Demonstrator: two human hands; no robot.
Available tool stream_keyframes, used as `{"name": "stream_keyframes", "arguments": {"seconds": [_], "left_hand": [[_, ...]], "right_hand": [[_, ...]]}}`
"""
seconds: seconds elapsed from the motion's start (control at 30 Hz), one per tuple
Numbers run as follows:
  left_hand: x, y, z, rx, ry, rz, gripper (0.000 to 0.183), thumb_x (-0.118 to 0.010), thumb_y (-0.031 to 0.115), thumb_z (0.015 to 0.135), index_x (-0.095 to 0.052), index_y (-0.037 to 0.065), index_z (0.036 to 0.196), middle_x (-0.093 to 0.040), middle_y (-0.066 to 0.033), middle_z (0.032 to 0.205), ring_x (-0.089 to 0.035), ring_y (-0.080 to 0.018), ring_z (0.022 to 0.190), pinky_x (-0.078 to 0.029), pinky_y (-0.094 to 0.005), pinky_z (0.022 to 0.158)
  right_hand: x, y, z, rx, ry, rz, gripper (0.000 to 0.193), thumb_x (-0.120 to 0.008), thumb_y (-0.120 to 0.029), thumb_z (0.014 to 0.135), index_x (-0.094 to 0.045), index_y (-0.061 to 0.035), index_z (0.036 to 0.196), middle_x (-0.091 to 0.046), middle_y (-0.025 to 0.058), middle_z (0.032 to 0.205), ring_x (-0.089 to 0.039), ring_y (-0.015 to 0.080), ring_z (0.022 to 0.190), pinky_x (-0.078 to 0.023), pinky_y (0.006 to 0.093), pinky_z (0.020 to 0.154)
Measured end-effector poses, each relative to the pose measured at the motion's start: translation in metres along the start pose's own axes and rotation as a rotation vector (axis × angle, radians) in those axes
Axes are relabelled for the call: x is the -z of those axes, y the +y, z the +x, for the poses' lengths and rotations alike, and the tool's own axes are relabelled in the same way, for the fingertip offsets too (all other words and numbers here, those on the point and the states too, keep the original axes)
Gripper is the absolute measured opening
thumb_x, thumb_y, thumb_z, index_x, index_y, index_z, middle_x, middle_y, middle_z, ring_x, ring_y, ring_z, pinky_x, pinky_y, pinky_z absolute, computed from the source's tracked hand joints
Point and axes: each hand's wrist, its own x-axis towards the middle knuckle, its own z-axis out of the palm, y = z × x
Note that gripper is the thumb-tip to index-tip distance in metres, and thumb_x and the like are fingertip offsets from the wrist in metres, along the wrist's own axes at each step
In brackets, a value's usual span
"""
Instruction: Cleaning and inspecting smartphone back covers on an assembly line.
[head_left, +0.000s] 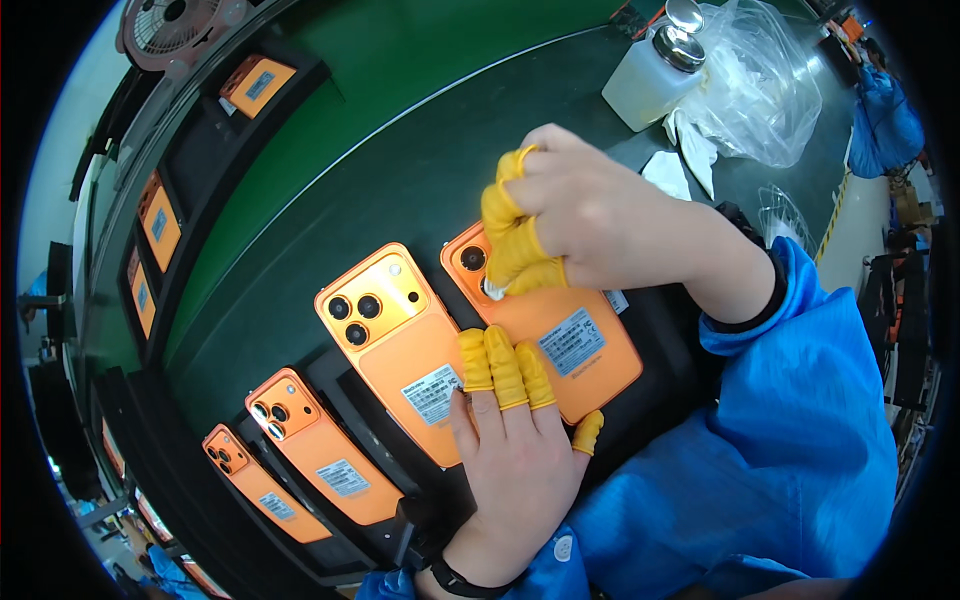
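Observation:
An orange phone [600, 340] lies back up in front of me, with a printed label on its lower half. My left hand [515, 450] rests on its lower left side, fingers stretched out in yellow finger cots, thumb apart by its bottom end. Over the phone's camera lenses my right hand [570, 215] is closed, its fingers also in yellow cots. A bit of white wipe [493, 289] shows under those fingertips; the rest of it is hidden. Just left lies a second orange phone [385, 345], with three lenses showing.
Two more orange phones [325, 445] [265, 485] lie in a black tray at the left. Several others sit on a black rack [205, 150] beyond. A white pump bottle [650, 80], loose white wipes [668, 175] and a clear plastic bag [770, 90] stand at the far right.

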Motion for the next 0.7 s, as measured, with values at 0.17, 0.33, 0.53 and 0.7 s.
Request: {"name": "stream_keyframes", "arguments": {"seconds": [0.17, 0.33, 0.53, 0.7], "left_hand": [[0.000, 0.000, -0.002, 0.009, 0.045, 0.017, 0.066, -0.064, 0.042, 0.068, -0.050, -0.006, 0.112, -0.039, -0.0250, 0.126, -0.037, -0.0394, 0.117, -0.032, -0.0503, 0.092], [-0.005, -0.005, -0.002, -0.008, 0.033, -0.005, 0.078, -0.069, 0.039, 0.065, -0.039, -0.010, 0.118, -0.035, -0.0270, 0.125, -0.031, -0.0397, 0.120, -0.027, -0.0485, 0.095], [-0.003, -0.003, 0.000, 0.007, 0.018, 0.008, 0.079, -0.070, 0.040, 0.064, -0.040, -0.009, 0.118, -0.036, -0.0268, 0.125, -0.032, -0.0390, 0.119, -0.028, -0.0481, 0.095], [-0.002, -0.002, 0.000, 0.015, -0.001, 0.020, 0.078, -0.070, 0.041, 0.064, -0.041, -0.009, 0.117, -0.036, -0.0264, 0.125, -0.033, -0.0384, 0.119, -0.028, -0.0477, 0.096]], "right_hand": [[0.008, 0.011, -0.004, -0.043, -0.011, -0.143, 0.012, -0.065, -0.017, 0.067, -0.066, -0.0090, 0.076, -0.056, 0.0041, 0.078, -0.052, 0.0168, 0.081, -0.034, 0.0308, 0.079], [-0.002, -0.002, 0.000, 0.071, 0.072, -0.003, 0.012, -0.069, -0.018, 0.064, -0.066, -0.0114, 0.074, -0.055, 0.0002, 0.078, -0.051, 0.0164, 0.079, -0.034, 0.0316, 0.078], [0.007, 0.021, -0.007, -0.073, 0.030, -0.136, 0.012, -0.068, -0.017, 0.065, -0.066, -0.0094, 0.074, -0.054, 0.0016, 0.077, -0.049, 0.0168, 0.078, -0.034, 0.0315, 0.079], [0.007, 0.021, -0.001, -0.068, 0.160, -0.118, 0.011, -0.068, -0.016, 0.066, -0.066, -0.0085, 0.074, -0.053, 0.0025, 0.076, -0.049, 0.0174, 0.076, -0.035, 0.0316, 0.078]]}}
